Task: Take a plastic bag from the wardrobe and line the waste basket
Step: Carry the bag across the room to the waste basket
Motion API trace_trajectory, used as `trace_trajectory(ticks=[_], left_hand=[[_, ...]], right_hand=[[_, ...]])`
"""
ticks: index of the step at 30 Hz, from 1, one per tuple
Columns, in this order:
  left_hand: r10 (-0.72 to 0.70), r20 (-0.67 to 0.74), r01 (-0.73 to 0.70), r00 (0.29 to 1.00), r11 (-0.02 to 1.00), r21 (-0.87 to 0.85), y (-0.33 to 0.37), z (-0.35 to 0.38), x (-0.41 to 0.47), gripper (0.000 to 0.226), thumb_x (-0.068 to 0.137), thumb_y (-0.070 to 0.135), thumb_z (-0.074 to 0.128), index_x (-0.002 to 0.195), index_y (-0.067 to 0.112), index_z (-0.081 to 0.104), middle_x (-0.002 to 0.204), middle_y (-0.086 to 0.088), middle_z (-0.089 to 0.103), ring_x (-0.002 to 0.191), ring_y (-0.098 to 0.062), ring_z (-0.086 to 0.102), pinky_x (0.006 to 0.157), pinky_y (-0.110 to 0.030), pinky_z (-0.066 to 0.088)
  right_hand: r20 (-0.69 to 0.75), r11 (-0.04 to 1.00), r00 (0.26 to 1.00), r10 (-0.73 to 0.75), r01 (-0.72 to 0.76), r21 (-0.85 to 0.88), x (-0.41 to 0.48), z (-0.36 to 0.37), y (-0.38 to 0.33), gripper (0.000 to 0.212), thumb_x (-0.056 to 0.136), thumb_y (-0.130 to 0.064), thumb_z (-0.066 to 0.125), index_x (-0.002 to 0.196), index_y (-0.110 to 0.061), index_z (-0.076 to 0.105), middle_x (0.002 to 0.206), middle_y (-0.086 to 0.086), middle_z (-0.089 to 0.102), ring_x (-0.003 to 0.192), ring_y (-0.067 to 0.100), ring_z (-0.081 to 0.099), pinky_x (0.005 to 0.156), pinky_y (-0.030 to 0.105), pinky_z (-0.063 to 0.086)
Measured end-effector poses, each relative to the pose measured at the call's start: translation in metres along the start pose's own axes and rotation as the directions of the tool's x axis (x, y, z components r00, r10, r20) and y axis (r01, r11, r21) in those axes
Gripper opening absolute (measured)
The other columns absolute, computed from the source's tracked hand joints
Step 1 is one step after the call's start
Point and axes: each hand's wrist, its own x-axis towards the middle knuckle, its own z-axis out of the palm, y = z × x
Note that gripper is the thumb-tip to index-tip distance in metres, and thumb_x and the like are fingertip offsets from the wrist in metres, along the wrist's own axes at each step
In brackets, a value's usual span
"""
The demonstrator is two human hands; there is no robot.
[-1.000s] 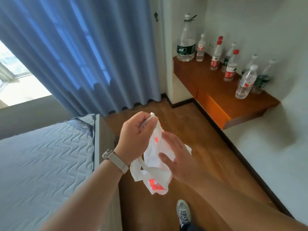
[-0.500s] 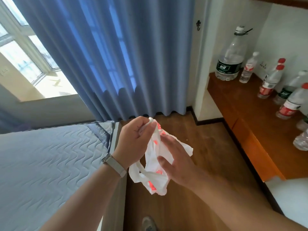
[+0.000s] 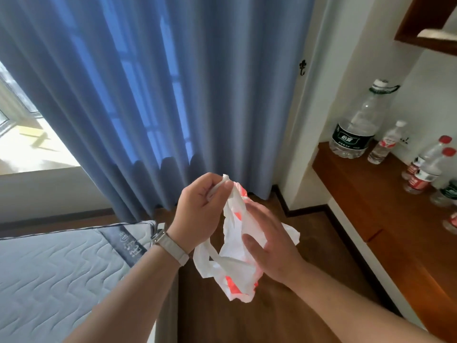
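A crumpled white plastic bag (image 3: 235, 268) with red print hangs in front of me at the centre of the view. My left hand (image 3: 197, 211), with a watch band at the wrist, pinches the bag's top edge between thumb and fingers. My right hand (image 3: 269, 246) lies flat against the bag's right side, fingers extended and pressed into the folds. No waste basket or wardrobe appears in the view.
A bare quilted mattress (image 3: 57, 276) fills the lower left. Blue curtains (image 3: 173, 95) hang ahead over a window. A wooden shelf (image 3: 371, 219) on the right carries several water bottles, including a large one (image 3: 356, 127). Wooden floor (image 3: 247, 323) lies below my hands.
The view has swung left and upward, so the shelf slid toward the right edge and more curtain shows. Both hands keep the same hold on the bag.
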Motion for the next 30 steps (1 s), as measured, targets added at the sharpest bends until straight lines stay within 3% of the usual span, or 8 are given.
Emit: trace_trajectory(ticks=[6,9,12,16,20,24,26,30], left_hand=[[0.021,-0.015,-0.022,1.000,1.000,-0.017,-0.032,-0.031,0.069,0.027,0.093,0.031,0.061,0.074,0.012,0.060,0.064,-0.015,0.053,0.059,-0.030,0.047,0.053,-0.036,0.043],[0.022,-0.029,-0.022,0.999,1.000,-0.009,-0.053,-0.045,0.096,0.030,0.092,0.038,0.060,0.075,0.014,0.062,0.065,-0.013,0.054,0.059,-0.028,0.048,0.054,-0.035,0.044],[-0.011,-0.052,0.012,0.999,1.000,0.010,-0.075,-0.055,0.120,0.026,0.091,0.037,0.061,0.075,0.017,0.061,0.062,-0.009,0.053,0.053,-0.020,0.044,0.050,-0.031,0.042],[-0.044,-0.104,0.049,0.994,0.998,0.050,-0.108,-0.068,0.158,0.034,0.090,0.044,0.060,0.076,0.013,0.061,0.064,-0.010,0.056,0.056,-0.026,0.049,0.052,-0.033,0.045],[-0.079,-0.174,0.099,0.982,0.989,0.107,-0.136,-0.078,0.205,0.023,0.090,0.035,0.059,0.073,0.020,0.060,0.057,0.008,0.053,0.052,-0.014,0.046,0.051,-0.025,0.042],[-0.155,-0.274,0.192,0.949,0.975,0.112,-0.162,-0.083,0.258,0.028,0.087,0.037,0.059,0.071,0.015,0.059,0.057,-0.007,0.052,0.053,-0.024,0.047,0.051,-0.033,0.041],[-0.177,-0.310,0.222,0.934,0.968,0.117,-0.174,-0.085,0.282,0.025,0.088,0.039,0.062,0.069,0.024,0.059,0.057,-0.002,0.055,0.052,-0.019,0.050,0.052,-0.032,0.044],[-0.162,-0.396,0.240,0.904,0.958,0.156,-0.194,-0.093,0.321,0.019,0.089,0.038,0.061,0.070,0.034,0.062,0.060,0.011,0.057,0.057,-0.006,0.052,0.056,-0.025,0.044]], right_hand=[[0.003,1.000,1.000,-0.015,0.015,0.028,0.082,0.031,-0.011,0.058,0.095,-0.066,0.035,0.148,-0.047,0.021,0.155,-0.028,0.025,0.145,0.003,0.026,0.117,0.049,0.031],[0.028,0.999,0.999,-0.025,0.024,0.022,0.118,0.050,-0.009,0.060,0.091,-0.074,0.030,0.146,-0.054,0.017,0.155,-0.033,0.021,0.144,-0.002,0.023,0.118,0.043,0.028],[0.081,0.999,0.996,-0.041,0.039,0.033,0.154,0.068,-0.001,0.059,0.092,-0.069,0.033,0.146,-0.055,0.015,0.155,-0.034,0.016,0.145,-0.004,0.018,0.118,0.035,0.022],[0.139,0.994,0.986,-0.091,0.081,0.079,0.210,0.101,0.014,0.059,0.094,-0.065,0.035,0.148,-0.051,0.017,0.156,-0.033,0.015,0.145,-0.005,0.016,0.115,0.025,0.015],[0.197,0.980,0.968,-0.152,0.121,0.160,0.275,0.131,0.033,0.060,0.093,-0.064,0.038,0.148,-0.050,0.018,0.156,-0.030,0.019,0.146,0.000,0.020,0.118,0.035,0.022],[0.267,0.951,0.931,-0.247,0.180,0.252,0.345,0.149,0.053,0.061,0.095,-0.053,0.045,0.149,-0.047,0.018,0.156,-0.028,0.023,0.145,0.003,0.024,0.118,0.041,0.029],[0.328,0.952,0.905,-0.271,0.202,0.229,0.379,0.155,0.062,0.064,0.094,-0.059,0.044,0.151,-0.045,0.017,0.157,-0.026,0.022,0.144,0.003,0.026,0.113,0.046,0.036],[0.355,0.909,0.852,-0.385,0.283,0.306,0.439,0.170,0.066,0.062,0.094,-0.061,0.042,0.150,-0.045,0.019,0.157,-0.022,0.026,0.143,-0.002,0.026,0.113,0.041,0.037]])
